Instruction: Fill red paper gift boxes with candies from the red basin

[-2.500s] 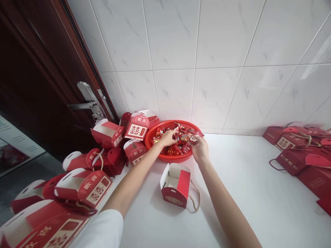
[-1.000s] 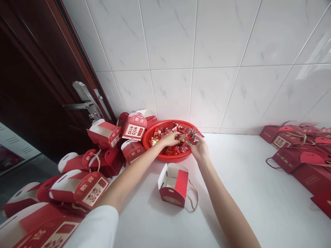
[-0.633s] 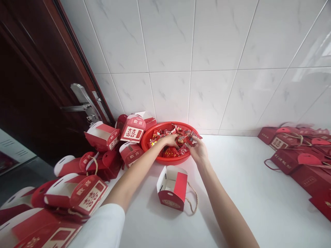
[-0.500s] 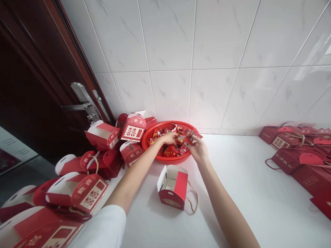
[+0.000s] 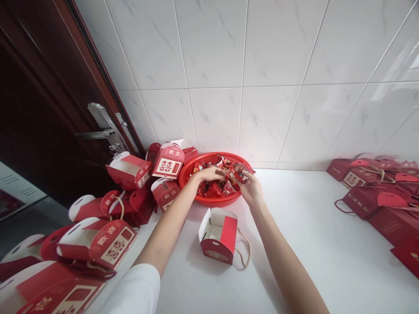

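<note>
A round red plastic basket (image 5: 218, 203) stands against the tiled wall, filled with small red-wrapped candies (image 5: 214, 190). My left hand (image 5: 212, 174) reaches over the basket from the left, its fingers closed among the candies; what they pinch is too small to name. At the basket's right side, my right hand (image 5: 251, 185) is closed on wrapped candies (image 5: 241, 176). In front of the basket sits an open red gift box (image 5: 218, 250), upright, its white inside showing and its rope handle (image 5: 244, 250) lying to the right.
Open red boxes (image 5: 129, 170) are piled at the left, some near my left forearm. More red boxes (image 5: 363, 200) lie at the far right on the white table (image 5: 301, 226). A dark door with a metal handle (image 5: 106, 131) stands at the upper left.
My left hand has shifted slightly within the basket, and candies beneath it have moved. My right hand remains at the basket's right side, still holding candies.
</note>
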